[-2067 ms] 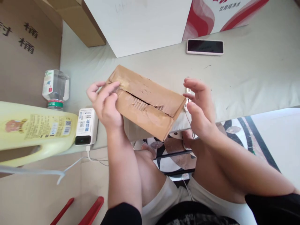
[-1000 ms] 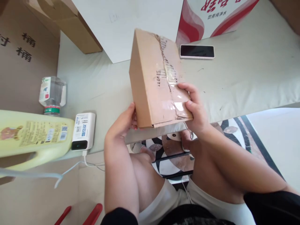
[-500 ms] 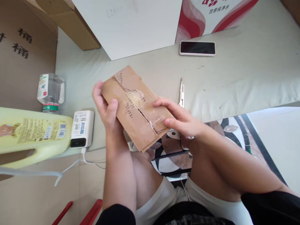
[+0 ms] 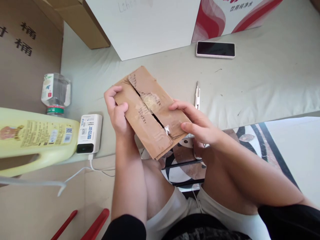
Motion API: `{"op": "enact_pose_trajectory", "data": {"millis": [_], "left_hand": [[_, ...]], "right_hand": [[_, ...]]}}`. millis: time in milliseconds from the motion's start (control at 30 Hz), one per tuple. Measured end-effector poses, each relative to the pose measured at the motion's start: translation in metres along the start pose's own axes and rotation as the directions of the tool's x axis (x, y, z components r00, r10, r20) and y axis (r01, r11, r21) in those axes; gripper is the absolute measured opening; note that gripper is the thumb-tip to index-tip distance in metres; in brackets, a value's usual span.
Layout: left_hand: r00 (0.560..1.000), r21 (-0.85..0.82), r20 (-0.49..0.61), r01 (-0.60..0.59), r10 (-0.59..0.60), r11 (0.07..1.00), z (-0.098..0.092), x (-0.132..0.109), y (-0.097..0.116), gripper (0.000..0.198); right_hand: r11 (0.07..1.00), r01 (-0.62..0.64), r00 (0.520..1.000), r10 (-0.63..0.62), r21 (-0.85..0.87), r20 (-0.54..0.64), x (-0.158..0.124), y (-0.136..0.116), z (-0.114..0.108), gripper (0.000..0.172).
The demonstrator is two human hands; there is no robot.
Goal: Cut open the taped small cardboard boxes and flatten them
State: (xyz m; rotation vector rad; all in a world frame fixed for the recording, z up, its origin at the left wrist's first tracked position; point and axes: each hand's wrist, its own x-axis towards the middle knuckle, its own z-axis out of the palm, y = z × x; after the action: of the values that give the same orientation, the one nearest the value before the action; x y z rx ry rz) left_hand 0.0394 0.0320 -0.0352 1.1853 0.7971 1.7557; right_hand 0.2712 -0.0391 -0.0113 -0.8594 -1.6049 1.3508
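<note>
A small brown cardboard box (image 4: 142, 120) is held tilted above my lap, its top face toward me. A dark gap runs along the seam between its two flaps, and the cardboard around it is torn, with a shiny bit of tape near the lower end. My left hand (image 4: 117, 111) grips the box's left end, fingertips curled over the edge. At the opposite end, my right hand (image 4: 196, 121) clasps the side between thumb and fingers. Just beyond that hand, a white utility knife (image 4: 197, 95) lies on the pale cloth (image 4: 262, 80), its lower part hidden.
A phone (image 4: 215, 50) lies in front of the white and red carton (image 4: 155, 28). To the left are a clear bottle (image 4: 56, 91), a white power bank (image 4: 90, 133) with a cable, a yellow jug (image 4: 47, 133) and large brown cartons (image 4: 30, 50). Red bars (image 4: 96, 223) stand low at left.
The slit between the box's flaps has widened into a longer dark gap. My left fingers now curl further over the box's edge. The whole view has shifted slightly.
</note>
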Motion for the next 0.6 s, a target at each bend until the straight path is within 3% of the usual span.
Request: {"op": "enact_pose_trajectory", "data": {"millis": [333, 433, 533, 600], "left_hand": [[0.999, 0.005, -0.041, 0.015, -0.015, 1.000, 0.010, -0.004, 0.009, 0.033], [0.999, -0.004, -0.034, 0.031, -0.031, 1.000, 0.011, -0.004, 0.010, 0.034], [0.998, -0.012, -0.030, 0.046, -0.046, 0.999, 0.014, -0.004, 0.012, 0.032], [0.997, -0.002, -0.059, 0.051, -0.051, 0.999, 0.016, -0.003, 0.013, 0.032]], "right_hand": [[1.000, -0.026, 0.998, 0.025, -0.003, -0.064, -0.006, -0.002, 0.002, 0.043], [0.999, -0.045, 0.989, 0.043, -0.012, -0.140, -0.008, -0.003, 0.001, 0.044], [0.959, -0.190, 0.942, 0.119, -0.208, -0.313, -0.009, -0.004, -0.004, 0.041], [0.831, -0.368, 0.881, 0.167, -0.417, -0.443, -0.009, -0.003, -0.011, 0.042]]}}
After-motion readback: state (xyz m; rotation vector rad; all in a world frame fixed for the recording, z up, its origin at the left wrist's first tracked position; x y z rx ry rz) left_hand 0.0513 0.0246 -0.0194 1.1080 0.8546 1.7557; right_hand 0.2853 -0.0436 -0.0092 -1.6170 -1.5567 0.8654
